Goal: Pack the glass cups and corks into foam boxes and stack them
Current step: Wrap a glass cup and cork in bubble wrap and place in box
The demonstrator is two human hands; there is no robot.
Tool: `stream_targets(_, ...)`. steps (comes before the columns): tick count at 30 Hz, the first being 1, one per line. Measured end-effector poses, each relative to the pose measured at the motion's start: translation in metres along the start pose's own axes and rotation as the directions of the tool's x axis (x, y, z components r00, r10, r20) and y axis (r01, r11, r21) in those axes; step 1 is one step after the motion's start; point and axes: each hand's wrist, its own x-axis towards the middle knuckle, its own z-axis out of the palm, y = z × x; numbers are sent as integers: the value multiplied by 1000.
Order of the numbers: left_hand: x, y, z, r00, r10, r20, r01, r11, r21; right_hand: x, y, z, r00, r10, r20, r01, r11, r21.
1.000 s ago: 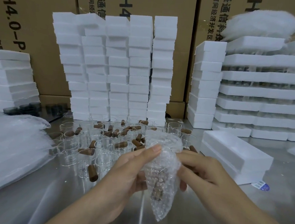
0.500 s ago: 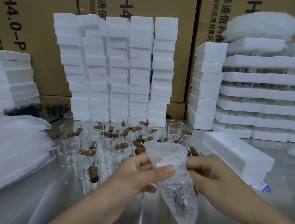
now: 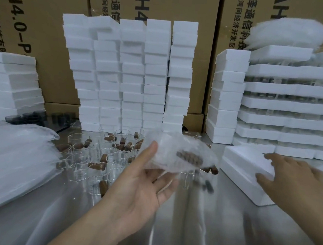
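L: left hand [image 3: 142, 180] is pinching bubble-wrap pouch [image 3: 174, 150], cork [image 3: 189, 157] inside, above bench [image 3: 206, 232] middle | R: right hand [image 3: 295, 181] is hovering, fingers splayed, over foam box [image 3: 238, 163] near right edge

My left hand [image 3: 144, 181] grips a clear bubble-wrap pouch [image 3: 166, 151] holding a brown cork [image 3: 189, 157], white rectangular foam box [image 3: 244, 167] just right of it.

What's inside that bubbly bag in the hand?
Through the bubble bag in the left hand, a brown cork shows. The blurry wrap hides whether a glass cup is in there too.
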Motion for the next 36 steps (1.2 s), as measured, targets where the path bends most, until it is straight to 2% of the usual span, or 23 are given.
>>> stream_targets(2,-1,4,2,999,14,-42,-15,999,-31,3,6,2,1000,-5,-12,5,1000,-2)
stream_targets(4,0,8,2,996,43,-73,-49,996,-73,5,7,0,997,-2,-75,7,998,69)
stream_targets(7,0,14,2,992,101,-80,-110,988,-111,0,0,-13,974,-17,-225,80,958,274)
stream_targets(9,-3,16,1,991,127,-47,-131,987,-90,-11,-13,-26,959,-73,-273,193,877,441)
stream_targets(11,-5,19,1,991,135,-22,-136,989,-64,-22,-27,-38,955,-165,-246,281,767,576)
stream_targets(12,-6,20,1,989,144,-17,-144,989,-40,-28,-33,-42,941,-244,-233,336,742,580)
stream_targets(16,-7,21,1,963,262,-66,-239,940,244,-49,-50,-48,824,-549,-142,550,712,436)
stream_targets(18,-8,23,2,945,318,-77,-264,881,392,-54,-54,-49,783,-621,-46,584,707,398)
stream_targets(21,-7,23,4,938,346,-22,-294,829,475,-58,-57,-49,711,-691,134,613,701,364)
stream_targets(23,-3,19,0,936,352,-2,-296,789,538,-60,-58,-48,676,-713,186,632,691,351)
stream_targets(26,2,9,-9,927,374,-5,-263,662,702,-65,-62,-43,641,-732,229,645,676,356)
stream_targets(29,4,-8,-16,916,391,89,-263,417,870,-73,-69,-34,600,-765,235,690,643,332)
stream_targets(32,5,-23,-22,892,413,185,-287,201,937,-78,-74,-35,594,-776,214,698,629,342)
stream_targets(36,5,-29,-26,898,386,210,-248,50,967,-80,-75,-40,590,-773,233,695,633,341)
